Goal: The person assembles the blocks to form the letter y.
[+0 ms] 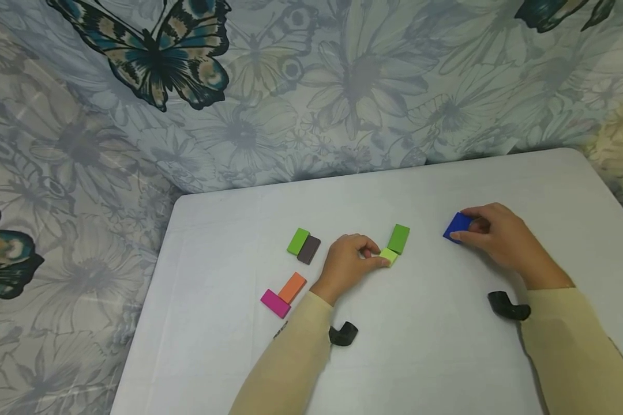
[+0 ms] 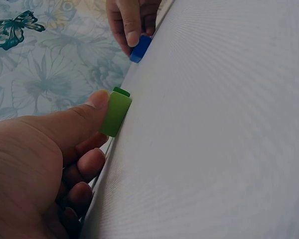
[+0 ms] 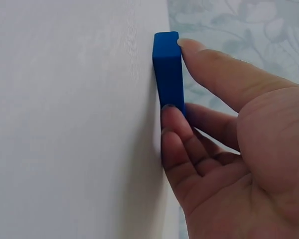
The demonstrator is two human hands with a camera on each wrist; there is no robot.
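Observation:
In the head view my left hand point(image 1: 348, 262) pinches a light green block point(image 1: 389, 257) between thumb and fingers. That block touches the lower end of a darker green block point(image 1: 398, 238) on the white table. Farther right, my right hand point(image 1: 500, 236) grips a blue block point(image 1: 457, 227) by its ends. The right wrist view shows the blue block point(image 3: 168, 69) between the thumb and fingertips, close to the tabletop. In the left wrist view the thumb lies against the light green block point(image 2: 116, 113), and the darker green one is mostly hidden behind it.
Left of my left hand, a green block point(image 1: 298, 241) lies against a dark brown block point(image 1: 308, 250). Nearer me, an orange block point(image 1: 293, 287) meets a magenta block point(image 1: 276, 304). Patterned fabric point(image 1: 342, 86) with flowers and butterflies hangs behind the white table point(image 1: 420, 346).

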